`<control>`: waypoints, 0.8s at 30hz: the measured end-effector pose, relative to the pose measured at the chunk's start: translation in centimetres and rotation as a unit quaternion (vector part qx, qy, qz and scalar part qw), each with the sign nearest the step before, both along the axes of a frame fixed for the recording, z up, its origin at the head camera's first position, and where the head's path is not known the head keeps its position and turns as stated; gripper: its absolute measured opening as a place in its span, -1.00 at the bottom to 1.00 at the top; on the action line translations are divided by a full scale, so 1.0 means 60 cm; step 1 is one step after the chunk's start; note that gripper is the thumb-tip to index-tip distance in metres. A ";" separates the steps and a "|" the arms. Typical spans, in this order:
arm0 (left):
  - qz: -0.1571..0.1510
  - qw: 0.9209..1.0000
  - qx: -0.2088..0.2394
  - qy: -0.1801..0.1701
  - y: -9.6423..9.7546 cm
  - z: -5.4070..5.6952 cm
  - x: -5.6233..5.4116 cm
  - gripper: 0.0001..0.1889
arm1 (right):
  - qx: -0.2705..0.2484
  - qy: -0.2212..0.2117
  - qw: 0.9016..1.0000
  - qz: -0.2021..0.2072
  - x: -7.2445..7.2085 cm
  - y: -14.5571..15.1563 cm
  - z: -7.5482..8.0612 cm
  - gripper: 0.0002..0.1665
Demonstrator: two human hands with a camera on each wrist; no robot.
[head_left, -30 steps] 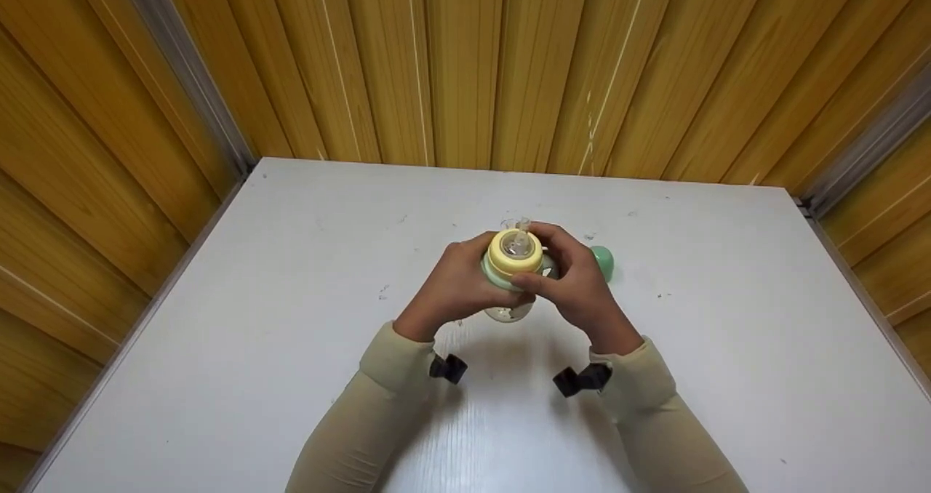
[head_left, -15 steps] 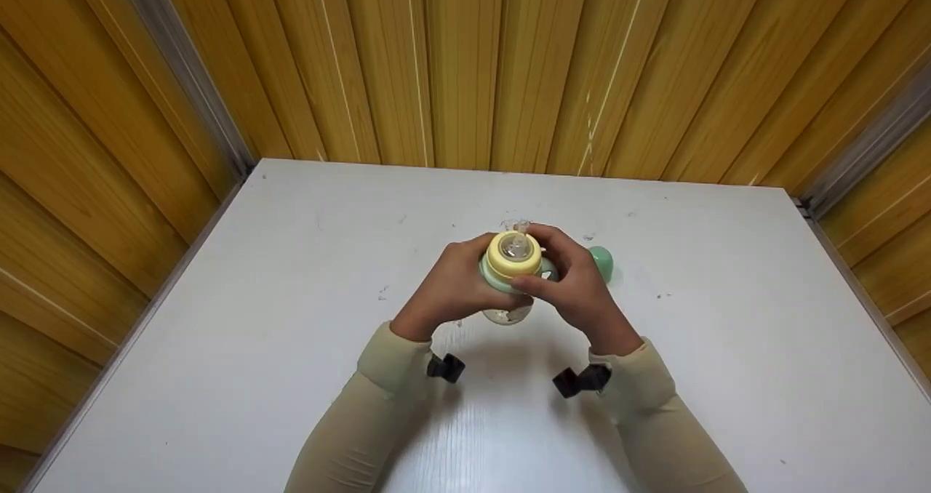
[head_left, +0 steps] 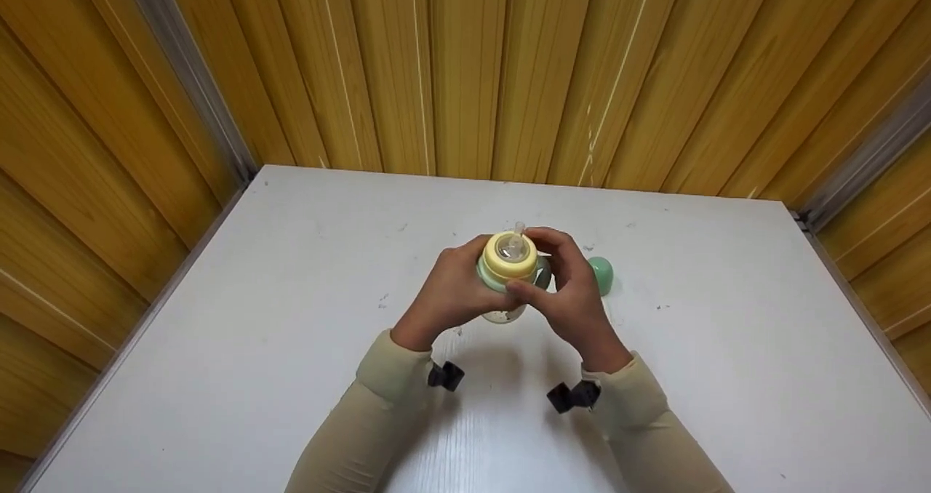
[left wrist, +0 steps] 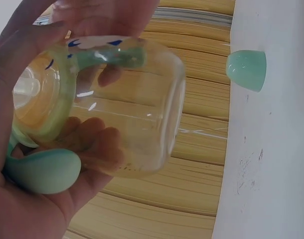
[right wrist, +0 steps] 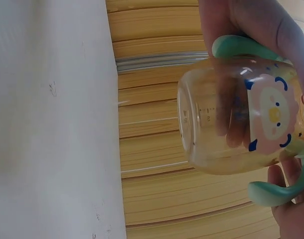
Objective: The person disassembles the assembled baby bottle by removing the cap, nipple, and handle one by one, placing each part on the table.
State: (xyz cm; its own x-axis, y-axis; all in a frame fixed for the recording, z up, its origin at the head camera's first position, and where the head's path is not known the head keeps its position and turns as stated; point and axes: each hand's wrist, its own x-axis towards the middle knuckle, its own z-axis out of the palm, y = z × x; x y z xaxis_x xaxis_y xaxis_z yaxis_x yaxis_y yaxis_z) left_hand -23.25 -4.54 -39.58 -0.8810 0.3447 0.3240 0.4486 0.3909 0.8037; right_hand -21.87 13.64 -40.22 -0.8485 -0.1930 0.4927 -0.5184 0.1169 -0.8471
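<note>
A baby bottle (head_left: 509, 262) is held up over the white table by both hands. It has a clear body (right wrist: 227, 114), a yellow collar, a clear spout (head_left: 519, 228) and two green handles (left wrist: 45, 172). A pink animal picture (right wrist: 272, 112) decorates its side. From the left, my left hand (head_left: 460, 282) grips the bottle, fingers wrapped behind its body. My right hand (head_left: 571, 289) holds the other side, its thumb at the front just below the collar and fingers behind. Little drops or specks show inside the see-through wall.
A small green cap (head_left: 601, 275) stands on the white table (head_left: 291, 318), just right of my right hand. Yellow wood-look panels (head_left: 465, 71) wall the table in at the back and sides.
The bottle has shifted slightly left, and its spout tip shows more distinctly. The right hand has moved a little left and nearer the body. The head view has tilted slightly.
</note>
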 end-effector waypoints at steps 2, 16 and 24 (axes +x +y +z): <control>0.003 1.000 -0.006 0.001 0.001 0.000 0.001 -0.27 | -0.005 -0.005 1.000 -0.005 0.002 -0.001 0.000 -0.24; 0.002 1.000 0.000 -0.010 -0.003 -0.001 -0.001 -0.30 | 0.002 -0.015 1.000 -0.007 -0.001 -0.005 -0.001 -0.28; -0.007 1.000 0.000 -0.023 -0.003 0.000 -0.001 -0.29 | 0.000 -0.022 1.000 -0.003 -0.001 -0.001 -0.001 -0.30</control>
